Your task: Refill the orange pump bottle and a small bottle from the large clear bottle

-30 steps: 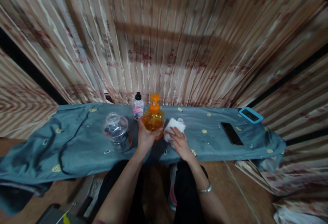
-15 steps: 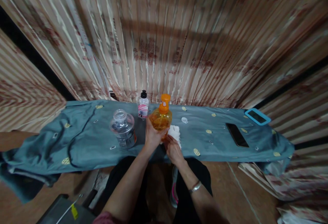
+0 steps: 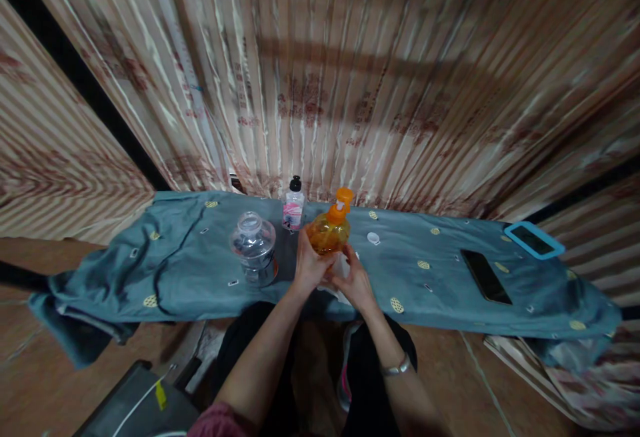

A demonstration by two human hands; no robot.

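Observation:
An orange pump bottle [image 3: 329, 235] with amber liquid stands out in the middle, its pump top leaning to the right. My left hand [image 3: 311, 265] is wrapped round its body from the left. Close against its lower right side, my right hand [image 3: 355, 282] has curled fingers with a white cloth [image 3: 342, 267] between them. Part of the cloth hangs below the hands, and the bottle's base is hidden. To the left is a clear plastic jar [image 3: 254, 250]. Behind it stands a small clear bottle [image 3: 293, 209] with a black cap and pink label.
Patterned blue-green fabric [image 3: 190, 277] covers the narrow table. A dark phone [image 3: 485, 277] lies at the right, near a blue-framed device [image 3: 534, 240]. Folded sheeting [image 3: 320, 90] hangs along the back edge. A grey stool-like object [image 3: 140, 403] is at lower left.
The bottle has tipped, its pump head now leaning right. My right hand has moved up along its side with the cloth. The whole view has shifted slightly.

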